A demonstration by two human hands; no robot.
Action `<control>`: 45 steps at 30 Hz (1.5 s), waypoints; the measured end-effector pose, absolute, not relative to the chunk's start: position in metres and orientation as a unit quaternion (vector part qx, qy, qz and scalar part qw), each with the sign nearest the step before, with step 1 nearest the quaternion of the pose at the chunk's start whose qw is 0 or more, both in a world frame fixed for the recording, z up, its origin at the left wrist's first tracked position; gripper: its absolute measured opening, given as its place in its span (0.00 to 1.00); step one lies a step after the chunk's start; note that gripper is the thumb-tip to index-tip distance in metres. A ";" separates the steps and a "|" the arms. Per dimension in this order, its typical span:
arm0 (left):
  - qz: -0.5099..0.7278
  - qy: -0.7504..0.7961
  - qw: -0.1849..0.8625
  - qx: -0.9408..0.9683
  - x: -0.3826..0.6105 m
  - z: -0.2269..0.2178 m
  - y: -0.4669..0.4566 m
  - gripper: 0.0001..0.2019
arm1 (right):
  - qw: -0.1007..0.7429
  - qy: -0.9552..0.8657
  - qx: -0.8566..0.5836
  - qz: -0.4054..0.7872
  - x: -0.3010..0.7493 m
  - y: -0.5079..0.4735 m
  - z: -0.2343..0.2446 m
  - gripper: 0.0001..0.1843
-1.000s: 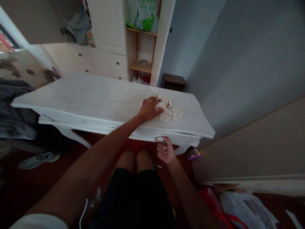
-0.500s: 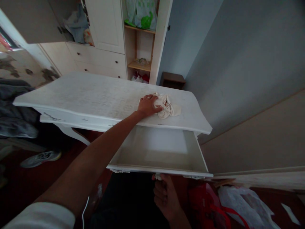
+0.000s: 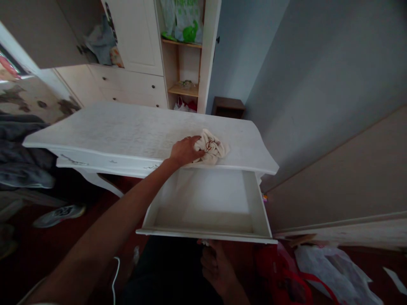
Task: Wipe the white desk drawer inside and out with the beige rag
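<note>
My left hand grips a crumpled cream cloth with reddish-brown markings, near the front edge of a white table. Below the tabletop, a white drawer is pulled out, with nothing visible inside it. Under the drawer's front panel, my right hand is closed on a pale drawer knob, mostly covered by the fingers. Greyish smudges show on the tabletop to the left of the cloth.
Behind the table stands a white wardrobe with shelves holding plastic bags. A red bag and a white plastic bag lie on the floor at right. A sneaker and a white cable are at left.
My left hand has drawn the cloth left and toward the front edge, bunching it more. The drawer is out slightly further, my right hand still at its knob.
</note>
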State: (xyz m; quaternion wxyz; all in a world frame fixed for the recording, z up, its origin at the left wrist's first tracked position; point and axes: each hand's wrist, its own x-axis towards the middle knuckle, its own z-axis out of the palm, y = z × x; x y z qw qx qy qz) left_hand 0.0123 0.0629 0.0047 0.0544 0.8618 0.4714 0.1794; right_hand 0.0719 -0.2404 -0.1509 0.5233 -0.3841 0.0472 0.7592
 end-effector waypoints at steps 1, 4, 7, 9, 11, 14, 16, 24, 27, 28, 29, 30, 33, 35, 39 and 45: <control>0.179 0.471 0.050 0.862 0.005 0.005 0.055 0.30 | 0.519 0.044 -0.389 0.760 0.073 -0.242 -0.153 0.27; 0.199 0.501 0.039 0.841 -0.013 0.004 0.029 0.26 | 0.509 0.040 -0.400 0.761 0.075 -0.248 -0.159 0.26; 0.201 0.516 0.029 0.832 -0.027 -0.001 0.003 0.24 | 0.506 0.038 -0.394 0.766 0.076 -0.251 -0.164 0.25; 0.181 0.503 0.023 0.844 -0.036 -0.006 -0.012 0.23 | 0.506 0.034 -0.391 0.768 0.076 -0.252 -0.165 0.26; 0.147 0.489 0.012 0.860 -0.045 -0.014 -0.025 0.22 | 0.507 0.024 -0.391 0.768 0.075 -0.253 -0.167 0.26; 0.095 0.485 -0.033 0.869 -0.056 -0.028 -0.034 0.20 | 0.509 0.015 -0.393 0.765 0.074 -0.253 -0.170 0.26; 0.078 0.473 -0.071 0.875 -0.057 -0.039 -0.035 0.19 | 0.513 0.010 -0.396 0.762 0.073 -0.254 -0.171 0.26; 0.033 0.462 -0.088 0.882 -0.033 -0.062 -0.018 0.26 | 0.519 -0.007 -0.399 0.756 0.071 -0.253 -0.166 0.26; -0.047 0.486 -0.012 0.872 -0.026 -0.053 -0.011 0.33 | 0.523 -0.011 -0.403 0.751 0.069 -0.253 -0.164 0.26; -0.074 0.487 0.016 0.870 -0.025 -0.049 -0.010 0.34 | 0.524 -0.015 -0.405 0.749 0.068 -0.253 -0.164 0.26; -0.095 0.486 0.038 0.868 -0.024 -0.047 -0.009 0.34 | 0.524 -0.020 -0.406 0.749 0.068 -0.253 -0.163 0.25; -0.108 0.486 0.054 0.865 -0.024 -0.045 -0.010 0.34 | 0.524 -0.024 -0.407 0.748 0.068 -0.254 -0.164 0.25; -0.132 0.479 0.085 0.863 -0.027 -0.046 -0.020 0.34 | 0.525 -0.031 -0.403 0.749 0.068 -0.255 -0.165 0.25; -0.161 0.467 0.100 0.864 -0.032 -0.046 -0.029 0.34 | 0.525 -0.033 -0.403 0.749 0.068 -0.255 -0.166 0.26; -0.183 0.441 0.092 0.874 -0.044 -0.033 -0.039 0.28 | 0.520 -0.035 -0.413 0.747 0.069 -0.255 -0.165 0.26; -0.073 0.468 0.120 0.873 -0.070 0.004 -0.036 0.29 | 0.516 -0.046 -0.424 0.743 0.070 -0.254 -0.166 0.26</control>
